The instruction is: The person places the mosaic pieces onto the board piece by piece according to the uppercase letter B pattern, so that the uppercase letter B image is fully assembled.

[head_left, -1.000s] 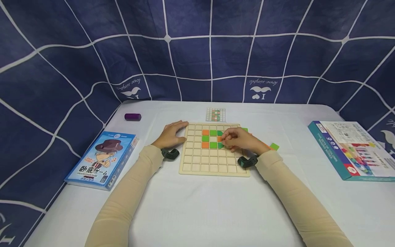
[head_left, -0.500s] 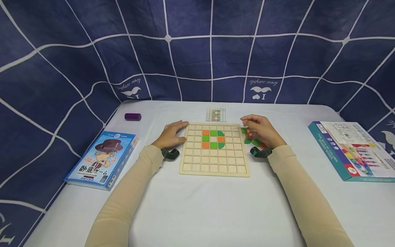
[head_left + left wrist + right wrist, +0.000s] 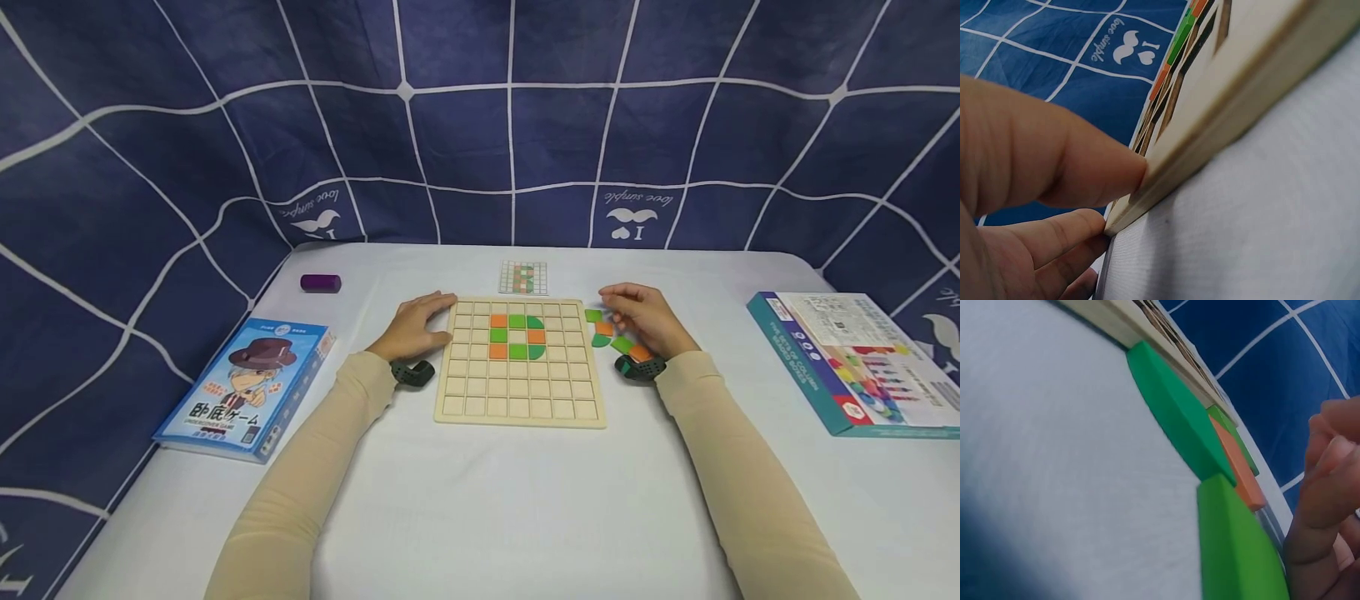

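A wooden grid board (image 3: 517, 392) lies flat on the white table. In its upper middle, orange, light green and rounded dark green tiles form a ring around one bare cell. My left hand (image 3: 411, 328) rests at the board's left edge; in the left wrist view the thumb (image 3: 1094, 165) touches the rim. My right hand (image 3: 651, 320) hovers beside several loose tiles right of the board, its fingers loosely curled with nothing visible between them. Among those tiles are a rounded dark green tile (image 3: 1179, 412), a light green tile (image 3: 1235, 544) and an orange tile (image 3: 1238, 465).
A small pattern card (image 3: 523, 278) lies behind the board. A purple cylinder (image 3: 320, 283) and a blue game box (image 3: 247, 387) are on the left. At the far right lies a teal-edged box (image 3: 862, 367). A dark blue gridded cloth (image 3: 465, 133) hangs behind the table.
My right hand has left the ring of tiles and moved right, over the loose tiles, then slightly farther right, uncovering more of them. The left hand has stayed at the board's edge.
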Demonstrator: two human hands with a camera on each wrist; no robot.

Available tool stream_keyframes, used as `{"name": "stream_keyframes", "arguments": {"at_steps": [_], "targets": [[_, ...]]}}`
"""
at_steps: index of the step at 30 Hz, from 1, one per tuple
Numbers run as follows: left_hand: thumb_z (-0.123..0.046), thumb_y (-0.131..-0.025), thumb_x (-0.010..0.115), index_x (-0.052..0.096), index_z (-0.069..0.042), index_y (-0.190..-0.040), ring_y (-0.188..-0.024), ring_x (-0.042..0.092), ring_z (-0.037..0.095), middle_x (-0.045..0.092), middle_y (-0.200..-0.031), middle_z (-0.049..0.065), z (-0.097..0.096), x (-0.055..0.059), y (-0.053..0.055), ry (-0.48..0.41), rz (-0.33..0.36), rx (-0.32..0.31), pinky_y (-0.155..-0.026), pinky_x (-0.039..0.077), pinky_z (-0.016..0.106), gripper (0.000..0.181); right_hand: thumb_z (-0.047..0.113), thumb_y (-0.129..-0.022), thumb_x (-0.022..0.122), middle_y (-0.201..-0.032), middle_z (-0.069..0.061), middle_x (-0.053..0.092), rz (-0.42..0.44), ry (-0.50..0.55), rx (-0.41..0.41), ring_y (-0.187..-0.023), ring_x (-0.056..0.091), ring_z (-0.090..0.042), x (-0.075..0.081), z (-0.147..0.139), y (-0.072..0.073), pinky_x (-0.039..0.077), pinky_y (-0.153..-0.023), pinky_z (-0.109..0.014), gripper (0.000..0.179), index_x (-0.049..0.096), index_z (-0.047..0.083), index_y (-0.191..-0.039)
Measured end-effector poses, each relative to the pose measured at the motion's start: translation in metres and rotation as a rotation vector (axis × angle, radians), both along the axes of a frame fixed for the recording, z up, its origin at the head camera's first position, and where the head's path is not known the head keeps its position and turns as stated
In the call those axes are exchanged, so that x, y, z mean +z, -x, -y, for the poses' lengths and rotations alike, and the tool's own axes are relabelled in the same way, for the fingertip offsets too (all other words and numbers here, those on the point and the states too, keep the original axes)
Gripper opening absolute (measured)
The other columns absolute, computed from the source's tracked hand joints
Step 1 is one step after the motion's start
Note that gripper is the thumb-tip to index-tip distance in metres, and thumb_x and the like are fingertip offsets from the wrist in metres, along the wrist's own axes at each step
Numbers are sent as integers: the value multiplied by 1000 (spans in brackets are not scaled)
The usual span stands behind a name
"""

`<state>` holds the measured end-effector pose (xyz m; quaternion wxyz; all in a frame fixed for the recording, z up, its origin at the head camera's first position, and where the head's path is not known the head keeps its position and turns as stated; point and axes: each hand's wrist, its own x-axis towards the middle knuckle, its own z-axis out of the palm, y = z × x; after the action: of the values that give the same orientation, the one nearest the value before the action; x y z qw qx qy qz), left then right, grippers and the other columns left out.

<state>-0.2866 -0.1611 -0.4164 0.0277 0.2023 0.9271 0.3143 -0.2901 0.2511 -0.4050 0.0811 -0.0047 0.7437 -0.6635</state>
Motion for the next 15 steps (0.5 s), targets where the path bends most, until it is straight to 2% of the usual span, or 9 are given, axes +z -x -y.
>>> {"name": "stream_keyframes", "arguments": {"at_steps": [5,11,15], "targets": [[-17,-90,69,49,1,-160,-162,30,34,46,-168,18,0,0,0,0,2,3,-133,15,51,75,3,-106,62,-85,7,66,-26,-90,-7,-67,54,-2,-4,2,0,49,-57,-13,39,56,-19,-138],[-16,-90,69,49,1,-160,-162,30,35,45,-168,18,1,-1,1,7,2,4,-133,14,52,75,3,-99,72,-80,7,63,-5,-200,-13,-61,52,-2,-4,4,2,46,-54,-13,42,60,-15,-135],[-17,-90,69,48,1,-160,-162,30,35,45,-168,18,1,-1,2,7,2,4,-133,14,52,75,5,-100,71,-78,6,61,21,-252,-45,-58,52,-1,-3,6,2,46,-52,-13,39,62,-13,-134]]}}
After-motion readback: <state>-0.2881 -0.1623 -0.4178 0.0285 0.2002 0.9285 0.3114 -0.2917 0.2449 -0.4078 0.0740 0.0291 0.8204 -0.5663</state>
